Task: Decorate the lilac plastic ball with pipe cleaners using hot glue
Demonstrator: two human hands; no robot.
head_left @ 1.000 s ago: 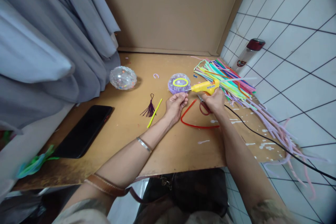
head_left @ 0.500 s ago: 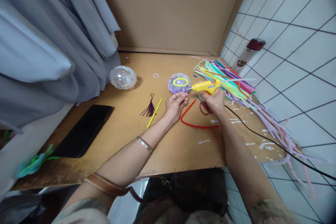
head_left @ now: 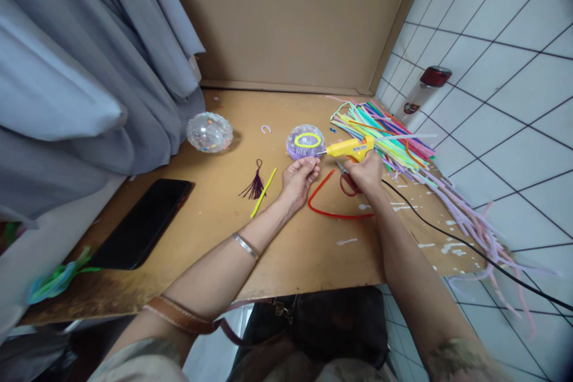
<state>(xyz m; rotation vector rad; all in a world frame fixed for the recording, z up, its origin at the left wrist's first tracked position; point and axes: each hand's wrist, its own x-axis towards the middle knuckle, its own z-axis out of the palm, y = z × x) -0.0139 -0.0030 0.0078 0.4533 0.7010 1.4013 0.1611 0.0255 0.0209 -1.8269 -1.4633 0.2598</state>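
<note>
A clear ball [head_left: 307, 131] carries a yellow pipe-cleaner ring [head_left: 307, 141] on its near side and lilac pipe cleaner [head_left: 293, 153] around its lower part. With thumb and fingers pinched together, my left hand [head_left: 299, 182] grips the lilac-wrapped lower edge; the exact spot between the fingertips is hidden. My right hand [head_left: 366, 172] is wrapped round the handle of a yellow glue gun [head_left: 347, 148]. Its metal nozzle points left and meets the ball's lower right edge, just above my left fingertips. Scissors [head_left: 348, 184] with reddish handles lie below the gun, partly covered by my right hand.
Bundled coloured pipe cleaners [head_left: 385, 131] lie at right by a bottle [head_left: 423, 89]. A bent red pipe cleaner [head_left: 333, 213], yellow piece [head_left: 264, 192], dark tassel [head_left: 255, 185], second clear ball [head_left: 209, 132] and phone [head_left: 143, 224] rest leftward. The gun's black cord [head_left: 441, 227] trails right.
The glue gun and my right hand have shifted very slightly left. My left hand and the ball stay almost still.
</note>
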